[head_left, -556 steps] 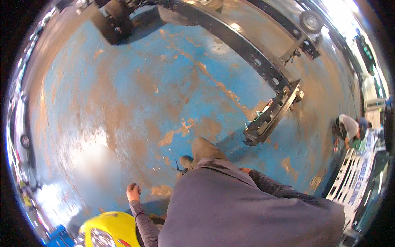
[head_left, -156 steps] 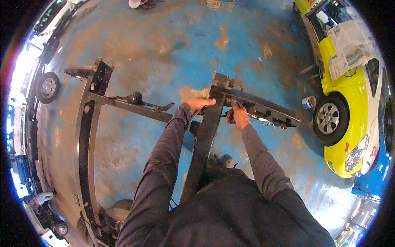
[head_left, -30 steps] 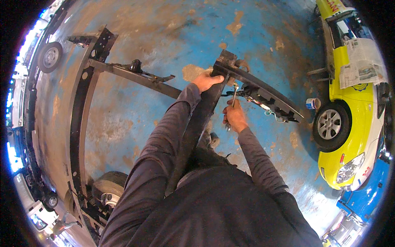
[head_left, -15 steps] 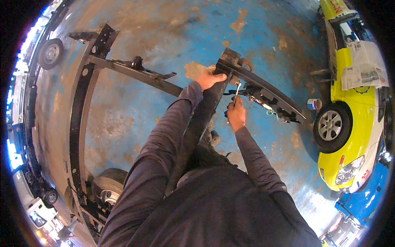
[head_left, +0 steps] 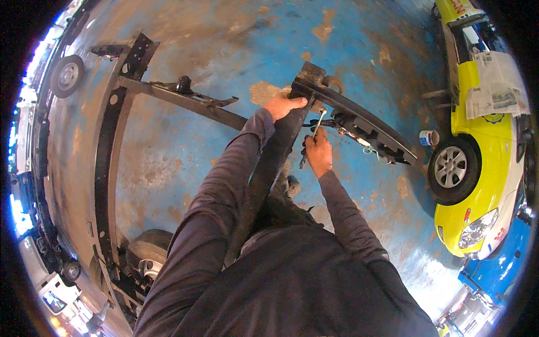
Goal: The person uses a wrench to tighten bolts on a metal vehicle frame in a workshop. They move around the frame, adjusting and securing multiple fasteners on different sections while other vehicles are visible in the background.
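Note:
My left hand point(head_left: 282, 105) is closed over the end of a black vehicle chassis rail point(head_left: 276, 149), its thumb lying across the top; the other fingertips are partly hidden. To the right, my right hand point(head_left: 319, 154) is closed around a shiny metal wrench point(head_left: 320, 121). The wrench head points away from me, close to the corner where the rail meets a dark rear cross beam point(head_left: 365, 118); whether it sits on a bolt I cannot tell. A dark piece point(head_left: 304, 158) shows beside the right hand's palm; its kind is unclear. Loose wiring point(head_left: 368, 149) hangs along the beam.
A second rail point(head_left: 106, 163) runs along the left, joined by a crossmember point(head_left: 191, 106). A wheel point(head_left: 150, 255) sits low at left. On the right stand a yellow car point(head_left: 477, 185) and a small can point(head_left: 428, 138). The floor point(head_left: 224, 45) is worn blue paint.
The wrench leans a little more, its handle end and my right hand having shifted slightly left. My left hand keeps its place on the rail. The whole view has moved slightly.

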A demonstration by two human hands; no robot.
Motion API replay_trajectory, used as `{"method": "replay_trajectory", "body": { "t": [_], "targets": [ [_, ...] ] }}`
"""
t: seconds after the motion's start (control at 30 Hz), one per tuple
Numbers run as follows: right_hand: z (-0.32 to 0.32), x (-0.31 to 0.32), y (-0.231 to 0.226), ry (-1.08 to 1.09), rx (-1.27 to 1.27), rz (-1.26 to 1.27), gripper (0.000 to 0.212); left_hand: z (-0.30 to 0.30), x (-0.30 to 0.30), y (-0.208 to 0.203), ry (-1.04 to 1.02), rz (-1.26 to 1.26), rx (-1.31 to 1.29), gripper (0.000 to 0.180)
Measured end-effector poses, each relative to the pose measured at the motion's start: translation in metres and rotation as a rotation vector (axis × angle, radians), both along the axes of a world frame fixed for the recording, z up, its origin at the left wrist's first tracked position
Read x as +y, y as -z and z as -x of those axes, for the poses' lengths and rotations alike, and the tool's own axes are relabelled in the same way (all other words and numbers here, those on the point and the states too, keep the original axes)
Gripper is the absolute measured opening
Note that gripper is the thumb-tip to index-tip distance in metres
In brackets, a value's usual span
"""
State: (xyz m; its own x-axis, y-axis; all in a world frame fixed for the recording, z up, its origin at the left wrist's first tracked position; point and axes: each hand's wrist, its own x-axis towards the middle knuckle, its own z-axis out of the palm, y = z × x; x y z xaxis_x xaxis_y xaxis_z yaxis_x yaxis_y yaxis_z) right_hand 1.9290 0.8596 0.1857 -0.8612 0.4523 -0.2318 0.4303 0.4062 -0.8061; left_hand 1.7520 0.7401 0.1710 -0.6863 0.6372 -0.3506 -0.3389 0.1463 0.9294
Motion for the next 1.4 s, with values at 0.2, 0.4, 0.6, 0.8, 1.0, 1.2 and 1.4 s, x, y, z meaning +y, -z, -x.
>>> {"method": "replay_trajectory", "body": {
  "t": [0.2, 0.4, 0.6, 0.8, 1.0, 1.2, 1.4],
  "targets": [
    [-0.005, 0.02, 0.014, -0.037, -0.017, -0.144, 0.03, 0.0, 0.002, -0.007, 0.023, 0.161, 0.036, 0.051],
    [0.003, 0.02, -0.036, -0.079, -0.199, 0.361, 0.029, 0.0, -0.002, -0.005, -0.01, 0.075, 0.011, 0.054],
    [0.037, 0.082, -0.092, -0.007, -0.325, 1.157, 0.027, -0.003, -0.001, -0.029, 0.007, 0.074, -0.045, 0.054],
    [0.045, 0.087, -0.098, -0.016, -0.416, 1.125, 0.019, -0.009, 0.001, -0.049, -0.008, 0.104, -0.046, 0.041],
    [0.013, 0.049, -0.07, 0.002, -0.32, 0.5, 0.023, -0.005, 0.004, -0.014, 0.015, -0.054, -0.126, 0.043],
    [0.007, 0.005, -0.029, -0.015, -0.16, 0.259, 0.021, -0.004, 0.001, -0.014, -0.001, 0.028, 0.001, 0.041],
    [0.01, 0.008, -0.011, -0.013, -0.172, 0.233, 0.02, 0.002, 0.001, -0.01, 0.061, 0.109, -0.102, 0.05]
  ]
}}
